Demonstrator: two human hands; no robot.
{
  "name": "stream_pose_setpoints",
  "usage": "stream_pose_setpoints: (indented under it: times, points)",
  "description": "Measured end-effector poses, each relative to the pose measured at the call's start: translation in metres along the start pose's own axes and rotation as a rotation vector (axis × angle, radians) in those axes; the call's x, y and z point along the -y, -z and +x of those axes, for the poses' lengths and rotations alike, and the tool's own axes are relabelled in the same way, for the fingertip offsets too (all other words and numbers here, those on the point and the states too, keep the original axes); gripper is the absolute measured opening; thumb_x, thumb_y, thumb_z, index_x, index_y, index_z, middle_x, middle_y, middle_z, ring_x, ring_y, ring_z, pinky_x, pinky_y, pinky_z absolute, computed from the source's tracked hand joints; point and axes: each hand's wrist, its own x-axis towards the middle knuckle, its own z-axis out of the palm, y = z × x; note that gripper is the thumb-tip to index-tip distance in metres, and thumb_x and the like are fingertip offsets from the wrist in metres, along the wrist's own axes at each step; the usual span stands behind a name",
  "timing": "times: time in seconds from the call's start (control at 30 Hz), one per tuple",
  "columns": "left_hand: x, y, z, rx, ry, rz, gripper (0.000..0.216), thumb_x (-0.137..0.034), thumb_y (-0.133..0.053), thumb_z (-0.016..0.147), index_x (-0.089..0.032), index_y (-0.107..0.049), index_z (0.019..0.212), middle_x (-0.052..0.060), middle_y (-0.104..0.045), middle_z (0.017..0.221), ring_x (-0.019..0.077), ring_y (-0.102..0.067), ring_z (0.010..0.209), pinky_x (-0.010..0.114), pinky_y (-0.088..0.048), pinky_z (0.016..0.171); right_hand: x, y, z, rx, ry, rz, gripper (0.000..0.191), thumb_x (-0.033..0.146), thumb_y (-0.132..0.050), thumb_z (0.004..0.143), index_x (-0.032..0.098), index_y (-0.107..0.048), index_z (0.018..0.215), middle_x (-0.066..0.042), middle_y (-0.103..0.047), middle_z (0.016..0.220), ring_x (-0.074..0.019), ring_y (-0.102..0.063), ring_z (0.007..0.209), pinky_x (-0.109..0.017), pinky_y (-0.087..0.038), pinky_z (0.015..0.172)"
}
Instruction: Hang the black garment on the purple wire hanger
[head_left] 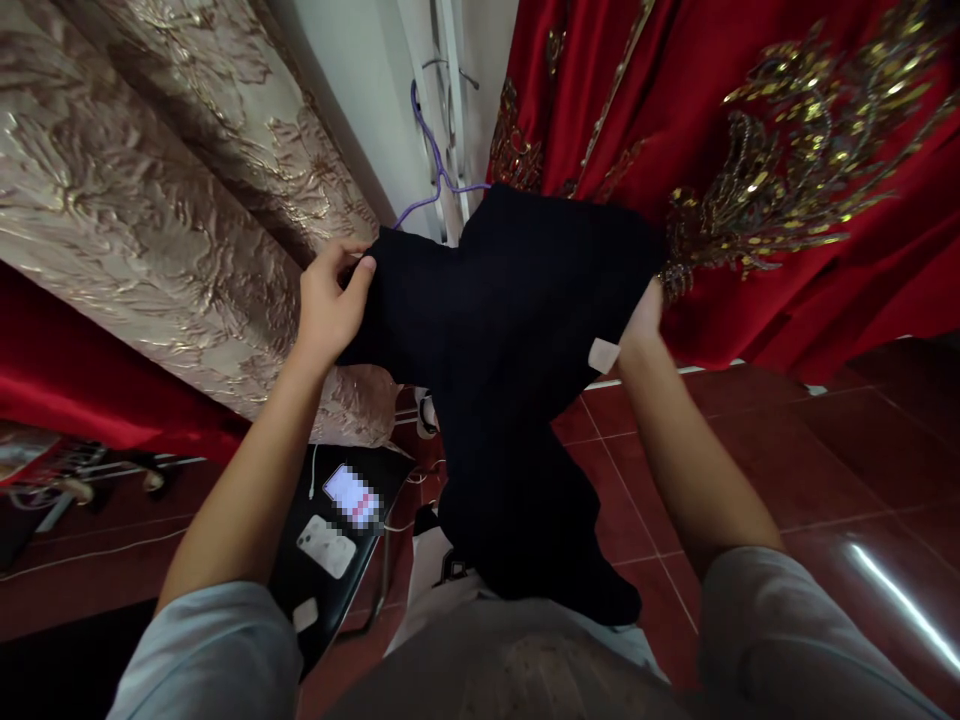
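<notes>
Centrally, matte dark garment (517, 330) droops limply between the hands, top edge meeting slim purple hanger (439, 178). Left hand (331, 300), outstretched, pinches upper corner; right hand (645, 320) at opposite edge, fingers hidden, grip unclear.

- On your left, a black table (330, 590) stands on red-tiled floor (735, 450).
- Near its right edge, you have a lit phone (351, 494), with a white phone (326, 547) just beside it.
- Nearer you lies a small white object (305, 614); toward the far edge, a white cable (313, 473).
</notes>
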Motion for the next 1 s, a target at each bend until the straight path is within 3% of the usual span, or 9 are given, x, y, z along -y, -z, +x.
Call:
stream_pose_setpoints:
  times: [0.17,0.27,0.37,0.5,0.57,0.67,0.77,0.93,1.0]
  points:
    - [0.001,-0.015,0.025,-0.009,-0.025,0.013,0.04,-0.06,-0.055,0.099,-0.022,-0.066,0.104,0.004,-0.067,0.083,0.0231,-0.068,0.086,0.038,-0.057,0.089,0.037,0.007,0.033,-0.073,0.103,0.157,0.073,0.065,-0.015,0.096,0.03,-0.069,0.129,0.004,-0.066,0.138,-0.0225,-0.052,0.141,-0.049,-0.049,0.098]
    - [0.011,-0.022,0.038,-0.025,-0.035,0.042,0.03,-0.052,-0.061,0.098,-0.022,-0.065,0.097,0.003,-0.064,0.078,0.0249,-0.068,0.09,0.042,-0.055,0.094,0.063,-0.009,0.03,-0.027,0.139,-0.003,0.077,0.064,-0.009,0.101,0.026,-0.07,0.128,-0.002,-0.069,0.134,-0.0243,-0.06,0.132,-0.051,-0.051,0.097]
    - [0.017,-0.021,0.034,-0.048,-0.045,0.076,0.017,-0.039,-0.06,0.097,-0.023,-0.065,0.099,0.005,-0.067,0.09,0.0265,-0.067,0.1,0.045,-0.052,0.1,0.069,-0.023,0.001,0.232,0.039,-0.051,0.083,0.069,-0.011,0.103,0.019,-0.076,0.109,-0.012,-0.076,0.111,-0.0267,-0.07,0.114,-0.05,-0.057,0.093]
    - [-0.001,-0.012,0.01,0.04,-0.123,-0.024,0.021,-0.035,-0.052,0.1,-0.023,-0.063,0.087,0.008,-0.07,0.104,0.027,-0.066,0.115,0.047,-0.05,0.108,0.041,-0.034,-0.04,0.576,-0.13,-0.104,0.049,0.059,-0.056,0.095,0.018,-0.073,0.116,-0.012,-0.076,0.105,-0.0275,-0.072,0.103,-0.049,-0.059,0.094]
    - [-0.024,-0.008,-0.001,0.137,-0.218,-0.16,0.035,-0.042,-0.051,0.102,-0.022,-0.06,0.075,0.009,-0.072,0.105,0.0275,-0.066,0.12,0.049,-0.049,0.112,0.024,-0.044,-0.051,0.497,-0.066,-0.267,0.055,0.044,-0.072,0.086,0.019,-0.064,0.134,-0.015,-0.069,0.127,-0.0312,-0.066,0.119,-0.054,-0.052,0.105]
    - [-0.065,-0.007,-0.012,0.276,-0.299,-0.334,0.049,-0.055,-0.052,0.102,-0.021,-0.058,0.067,0.01,-0.074,0.106,0.0294,-0.065,0.126,0.053,-0.047,0.115,0.01,-0.065,-0.055,0.378,0.15,-0.485,0.1,0.034,-0.081,0.075,0.021,-0.03,0.161,-0.018,-0.032,0.165,-0.0365,-0.032,0.153,-0.06,-0.032,0.123]
    - [-0.101,-0.009,-0.019,0.435,-0.22,-0.424,0.055,-0.059,-0.055,0.101,-0.02,-0.057,0.062,0.009,-0.075,0.107,0.0302,-0.064,0.129,0.053,-0.049,0.114,0.011,-0.085,-0.054,0.279,0.338,-0.58,0.114,0.036,-0.08,0.076,0.029,-0.01,0.165,-0.011,-0.011,0.172,-0.0372,-0.008,0.161,-0.064,-0.016,0.128]
    - [-0.103,-0.019,-0.024,0.549,-0.076,-0.743,0.026,-0.047,-0.074,0.094,-0.021,-0.07,0.091,0.008,-0.071,0.128,0.0306,-0.061,0.133,0.053,-0.044,0.119,0.011,-0.084,-0.054,0.263,0.461,-0.589,0.086,0.037,-0.072,0.078,0.029,-0.034,0.154,-0.012,-0.048,0.148,-0.0396,-0.039,0.143,-0.062,-0.029,0.121]
    - [-0.08,-0.021,-0.026,0.453,0.095,-0.913,0.048,-0.043,-0.089,0.08,-0.022,-0.067,0.117,0.011,-0.066,0.136,0.0345,-0.059,0.135,0.058,-0.039,0.122,0.008,-0.069,-0.054,0.185,0.396,-0.651,0.077,0.037,-0.07,0.075,0.023,-0.044,0.145,-0.015,-0.054,0.135,-0.0404,-0.049,0.129,-0.061,-0.038,0.11]
